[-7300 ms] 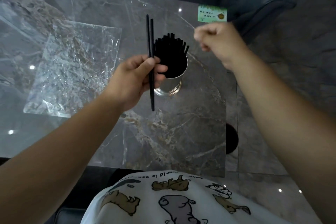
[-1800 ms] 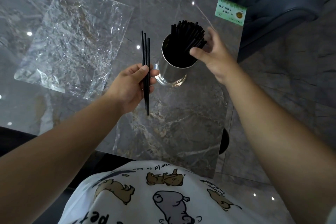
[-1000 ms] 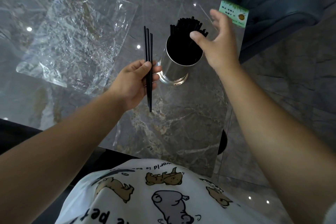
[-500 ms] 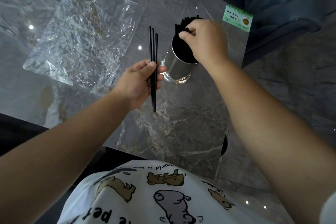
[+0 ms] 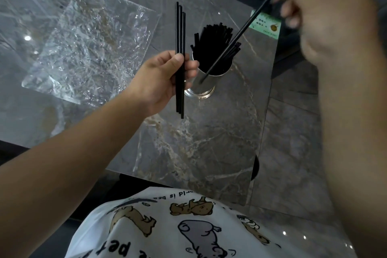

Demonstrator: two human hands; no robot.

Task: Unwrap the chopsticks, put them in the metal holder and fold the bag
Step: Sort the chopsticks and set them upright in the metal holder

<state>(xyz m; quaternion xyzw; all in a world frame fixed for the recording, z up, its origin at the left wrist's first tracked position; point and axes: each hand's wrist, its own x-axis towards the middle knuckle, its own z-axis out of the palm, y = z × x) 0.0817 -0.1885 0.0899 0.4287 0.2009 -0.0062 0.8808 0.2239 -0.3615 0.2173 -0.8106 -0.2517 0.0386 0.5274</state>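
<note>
Three black chopsticks (image 5: 180, 58) are held upright, pinched between left-hand fingers (image 5: 178, 58). One single chopstick (image 5: 240, 33) is gripped slanted by right-hand fingers (image 5: 289, 8), tip over the metal holder (image 5: 207, 81) just right of the left fingers, packed with black sticks. Clear crinkled bag (image 5: 90, 48) is laid flat, left of them.

Marble table (image 5: 209, 142): bag (image 5: 90, 48), holder (image 5: 206, 85), card (image 5: 266, 25).

Tabletop (image 5: 209, 142): grey veined marble look, polished, mirrors ceiling lights.
Metal holder (image 5: 206, 84): shiny, smooth, reflective steel look.
Chopsticks (image 5: 180, 58): black, smooth, matt to slightly satin; material cannot be told.
Bag (image 5: 88, 48): clear plastic, glossy, heavily crinkled.
Label (image 5: 267, 26): green printed paper or card.
Shirt (image 5: 188, 230): white printed cloth, matt.
</note>
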